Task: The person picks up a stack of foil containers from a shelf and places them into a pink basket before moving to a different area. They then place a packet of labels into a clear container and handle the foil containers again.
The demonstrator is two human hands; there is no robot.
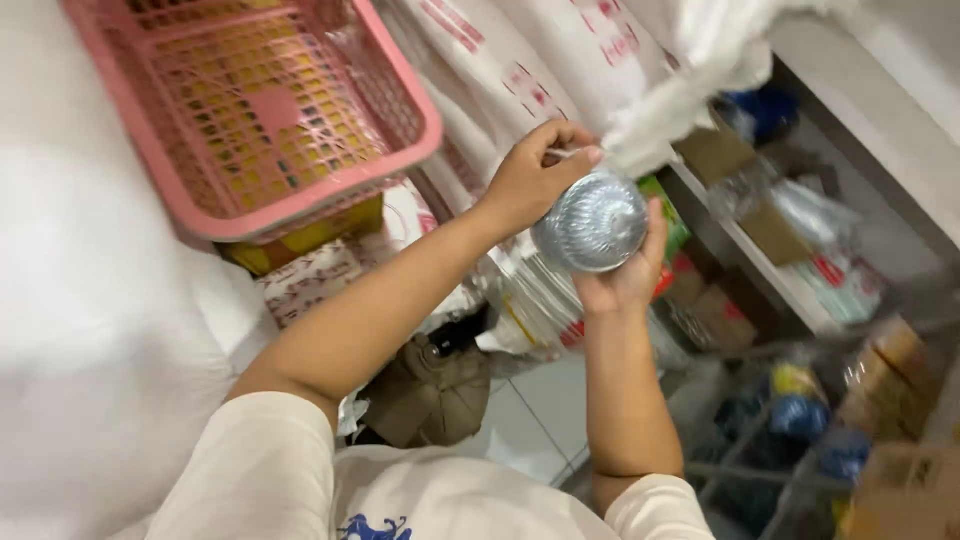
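Cupping silver ribbed bowl (590, 222) from below: right hand (625, 280) | left hand (530, 180) pinching its top rim

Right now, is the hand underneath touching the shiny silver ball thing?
Touching. The head view shows the right hand cupping the shiny silver round thing from below, fingers wrapped on its side, no gap.

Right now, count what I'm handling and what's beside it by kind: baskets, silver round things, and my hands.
Pink basket: 1
Silver ribbed round thing: 1
Hands: 2, left hand and right hand, both on it
Total: 4
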